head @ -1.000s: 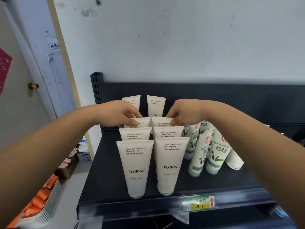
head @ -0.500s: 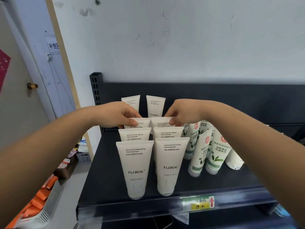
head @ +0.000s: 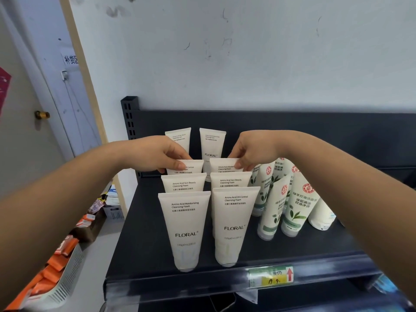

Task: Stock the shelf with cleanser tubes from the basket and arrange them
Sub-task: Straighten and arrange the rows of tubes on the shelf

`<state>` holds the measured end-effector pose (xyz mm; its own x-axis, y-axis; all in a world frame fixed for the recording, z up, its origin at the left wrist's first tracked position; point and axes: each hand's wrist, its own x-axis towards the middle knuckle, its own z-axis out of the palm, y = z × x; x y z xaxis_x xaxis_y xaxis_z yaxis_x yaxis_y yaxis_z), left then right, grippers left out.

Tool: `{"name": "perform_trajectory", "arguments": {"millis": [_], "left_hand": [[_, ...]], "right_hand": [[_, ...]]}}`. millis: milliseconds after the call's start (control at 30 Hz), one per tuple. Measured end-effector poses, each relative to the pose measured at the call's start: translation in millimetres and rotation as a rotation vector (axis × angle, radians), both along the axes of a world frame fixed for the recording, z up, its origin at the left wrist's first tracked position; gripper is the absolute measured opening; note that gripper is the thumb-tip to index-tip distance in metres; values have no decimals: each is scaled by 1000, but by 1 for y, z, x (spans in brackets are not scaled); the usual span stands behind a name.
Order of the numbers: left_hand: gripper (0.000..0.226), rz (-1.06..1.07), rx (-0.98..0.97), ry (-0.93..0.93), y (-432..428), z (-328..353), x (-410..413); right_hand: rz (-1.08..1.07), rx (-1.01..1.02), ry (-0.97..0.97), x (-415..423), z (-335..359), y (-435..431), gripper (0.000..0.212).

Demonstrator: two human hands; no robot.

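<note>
Cream FLORAL cleanser tubes stand cap-down in two rows on the dark shelf (head: pixel 144 239). My left hand (head: pixel 157 154) pinches the top edge of the third tube in the left row (head: pixel 191 168). My right hand (head: pixel 249 149) pinches the top edge of the third tube in the right row (head: pixel 221 167). In front of these stand two more pairs, the nearest being a moisturizing tube (head: pixel 185 228) and an oil control tube (head: pixel 233 224). Behind my hands, two more tubes (head: pixel 212 143) stand near the back panel.
Green-leaf tubes (head: pixel 297 203) lean in a cluster right of the FLORAL rows, under my right forearm. A yellow price tag (head: pixel 271 276) sits on the shelf's front rail. A white basket with orange packs (head: pixel 56 275) stands lower left. A door with a brass knob (head: pixel 41 114) is at far left.
Both hands stay pinched on the third-row tubes; my right hand's fingers have shifted slightly on the tube's top edge. The tubes have hardly moved.
</note>
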<state>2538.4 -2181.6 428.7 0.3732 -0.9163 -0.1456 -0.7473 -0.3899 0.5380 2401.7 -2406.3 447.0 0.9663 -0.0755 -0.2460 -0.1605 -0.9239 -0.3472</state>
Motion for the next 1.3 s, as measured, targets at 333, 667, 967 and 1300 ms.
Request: {"name": "perform_trajectory", "arguments": {"millis": [333, 667, 967, 1300], "left_hand": [[22, 16, -42, 30, 1, -5, -2], [36, -31, 36, -53, -1, 10, 13], [42, 373, -152, -451, -47, -3, 75], [30, 291, -58, -440, -66, -28, 80]], "right_hand": [[10, -34, 30, 2, 1, 5, 24], [-10, 148, 182, 9, 14, 1, 30], [-188, -381, -242, 82, 0, -15, 45], [-112, -311, -203, 95, -13, -28, 22]]}}
